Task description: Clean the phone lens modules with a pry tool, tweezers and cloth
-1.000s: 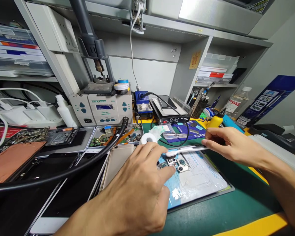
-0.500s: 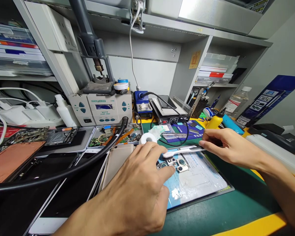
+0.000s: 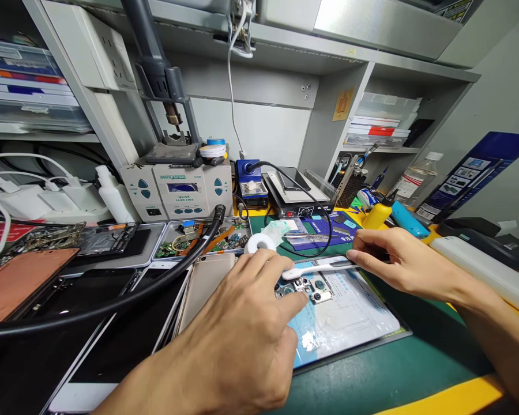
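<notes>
My right hand (image 3: 383,253) is closed on the handle of a toothbrush (image 3: 322,266). Its white head lies over small phone camera modules (image 3: 322,291), bristles facing down. My left hand (image 3: 246,317) reaches in from the front, with thumb and fingers closed around the left-hand modules and a fingertip at their near edge. Part of those modules is hidden behind my fingers. Beneath them is a blue and white printed sheet or packet (image 3: 354,323), shiny like plastic, lying on the green mat (image 3: 436,340).
Behind my left hand stand a roll of white tape (image 3: 259,242) and a tray of small electronic parts (image 3: 237,239). A thick black hose (image 3: 125,302) crosses several phones at left. A hot-air station (image 3: 181,190), yellow bottle (image 3: 377,214) and hot plate (image 3: 303,204) stand at the back.
The toothbrush and my right hand have shifted slightly to the left, bringing the brush head closer to my left fingers. My left hand stays in place.
</notes>
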{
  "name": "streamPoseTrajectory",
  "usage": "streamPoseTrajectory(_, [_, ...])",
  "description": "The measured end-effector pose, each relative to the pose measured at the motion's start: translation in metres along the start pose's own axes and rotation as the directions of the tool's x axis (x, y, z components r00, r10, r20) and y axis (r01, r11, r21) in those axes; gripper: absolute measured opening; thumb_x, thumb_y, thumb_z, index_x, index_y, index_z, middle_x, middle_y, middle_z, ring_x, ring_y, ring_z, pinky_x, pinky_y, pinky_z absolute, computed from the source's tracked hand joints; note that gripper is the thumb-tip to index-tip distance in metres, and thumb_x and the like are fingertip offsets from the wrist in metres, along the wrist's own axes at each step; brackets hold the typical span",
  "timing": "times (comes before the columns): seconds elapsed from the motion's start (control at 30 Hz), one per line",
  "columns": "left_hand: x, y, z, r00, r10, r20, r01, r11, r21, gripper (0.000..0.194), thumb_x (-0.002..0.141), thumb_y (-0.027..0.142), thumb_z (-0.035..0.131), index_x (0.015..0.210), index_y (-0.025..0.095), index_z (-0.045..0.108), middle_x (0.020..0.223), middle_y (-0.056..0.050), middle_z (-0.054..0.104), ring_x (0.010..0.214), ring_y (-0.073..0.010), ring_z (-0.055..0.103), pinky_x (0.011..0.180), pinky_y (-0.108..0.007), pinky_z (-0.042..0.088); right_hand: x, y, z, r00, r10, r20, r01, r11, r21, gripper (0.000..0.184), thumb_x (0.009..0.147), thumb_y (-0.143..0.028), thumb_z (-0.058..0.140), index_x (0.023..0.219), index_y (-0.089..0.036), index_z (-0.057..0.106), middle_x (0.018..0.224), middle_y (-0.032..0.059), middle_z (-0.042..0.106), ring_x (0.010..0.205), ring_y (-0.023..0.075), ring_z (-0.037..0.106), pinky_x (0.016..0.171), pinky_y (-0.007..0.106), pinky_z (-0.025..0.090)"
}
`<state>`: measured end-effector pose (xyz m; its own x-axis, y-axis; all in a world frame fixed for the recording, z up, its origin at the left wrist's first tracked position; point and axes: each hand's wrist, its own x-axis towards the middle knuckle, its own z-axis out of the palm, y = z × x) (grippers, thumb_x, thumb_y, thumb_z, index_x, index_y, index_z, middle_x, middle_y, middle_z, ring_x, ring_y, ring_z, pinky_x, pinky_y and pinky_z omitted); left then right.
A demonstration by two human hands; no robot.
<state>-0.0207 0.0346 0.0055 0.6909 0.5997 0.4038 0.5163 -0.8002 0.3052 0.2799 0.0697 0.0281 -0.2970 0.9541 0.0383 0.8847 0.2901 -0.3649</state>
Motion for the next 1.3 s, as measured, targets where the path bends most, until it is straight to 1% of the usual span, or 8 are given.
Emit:
streamPoseTrajectory(0.17, [-0.001,-0.0005,-0.0005,1.0,0.003,0.0,-0.003,1.0,0.004,0.028,0.085,0.012,0.055,0.101,0.022,0.076,0.121,-0.012,0.06,0.117,-0.0296,0.054,0.107,-0.054,0.049,-0.0011,0.0,0.0,1.0,-0.006,0.004,0.006,1.0,-0.019,0.037,0.095,-0.05,0.058,0.072,-0.022,0.054,0.061,-0.0039,0.048,0.057,0.0138,0.038,0.053,0.03,0.028])
streamPoseTrajectory(0.3, [-0.002,-0.0004,-0.0004,1.0,0.002,-0.003,-0.002,1.0,0.007,0.029,0.085,0.012,0.055,0.102,0.022,0.076,0.12,-0.012,0.06,0.116,-0.0298,0.055,0.107,-0.055,0.049,-0.0004,-0.0008,-0.0002,1.0,-0.01,-0.005,0.01,1.0,-0.021,0.037,0.095,-0.05,0.058,0.071,-0.022,0.055,0.061,-0.0035,0.049,0.057,0.0139,0.039,0.053,0.03,0.028])
streamPoseTrajectory(0.5, [-0.0013,0.0002,0.0003,1.0,0.006,-0.011,-0.006,1.0,-0.001,0.028,0.085,0.012,0.055,0.101,0.022,0.076,0.119,-0.012,0.06,0.115,-0.0293,0.055,0.106,-0.053,0.05,0.0012,-0.0007,0.0,0.999,-0.01,-0.03,0.01,1.0,-0.01,0.035,0.093,-0.049,0.061,0.071,-0.022,0.055,0.059,-0.0038,0.049,0.055,0.0138,0.039,0.052,0.03,0.028])
streamPoseTrajectory(0.67, [-0.0012,-0.0001,0.0005,1.0,0.005,-0.011,-0.005,1.0,0.003,0.029,0.085,0.012,0.055,0.102,0.022,0.076,0.119,-0.012,0.06,0.115,-0.0292,0.055,0.108,-0.054,0.049,0.0002,0.0015,-0.0006,0.999,-0.015,-0.045,0.014,1.0,-0.023,0.037,0.093,-0.049,0.061,0.07,-0.022,0.055,0.06,-0.0038,0.048,0.056,0.0136,0.039,0.053,0.03,0.028])
streamPoseTrajectory(0.87, [-0.0009,0.0004,0.0002,1.0,0.003,-0.015,-0.003,1.0,0.0,0.03,0.085,0.012,0.055,0.102,0.022,0.077,0.118,-0.012,0.061,0.114,-0.0296,0.055,0.105,-0.055,0.05,0.0002,0.0001,-0.0015,0.998,-0.021,-0.064,0.02,1.0,-0.018,0.036,0.094,-0.049,0.061,0.07,-0.022,0.055,0.059,-0.0037,0.049,0.055,0.0135,0.039,0.052,0.03,0.028])
streamPoseTrajectory(0.97, [-0.0006,0.0009,-0.0005,1.0,-0.004,0.0,0.004,1.0,-0.004,0.029,0.085,0.012,0.054,0.101,0.021,0.077,0.119,-0.013,0.061,0.114,-0.0301,0.055,0.104,-0.055,0.051,0.0003,-0.0017,-0.0022,0.998,-0.015,-0.059,0.014,1.0,-0.012,0.036,0.093,-0.049,0.062,0.071,-0.022,0.055,0.06,-0.0038,0.048,0.056,0.0135,0.039,0.053,0.03,0.028])
streamPoseTrajectory(1.2, [-0.0011,0.0011,-0.0019,1.0,-0.002,0.002,0.002,1.0,-0.002,0.029,0.085,0.011,0.055,0.1,0.021,0.076,0.118,-0.013,0.061,0.114,-0.0302,0.056,0.104,-0.055,0.051,-0.0001,-0.0002,-0.0021,0.998,-0.008,-0.054,0.008,1.0,-0.002,0.036,0.093,-0.048,0.063,0.071,-0.021,0.055,0.06,-0.0036,0.048,0.056,0.0136,0.039,0.053,0.03,0.028])
streamPoseTrajectory(1.3, [-0.0009,0.0012,-0.0024,1.0,-0.002,0.0,0.002,1.0,-0.001,0.028,0.085,0.011,0.055,0.1,0.021,0.076,0.118,-0.013,0.061,0.113,-0.0304,0.056,0.101,-0.054,0.052,-0.0005,0.0002,-0.0022,0.998,0.002,-0.055,-0.002,1.0,-0.005,0.036,0.093,-0.049,0.062,0.071,-0.022,0.055,0.061,-0.0037,0.048,0.057,0.0137,0.039,0.054,0.03,0.028])
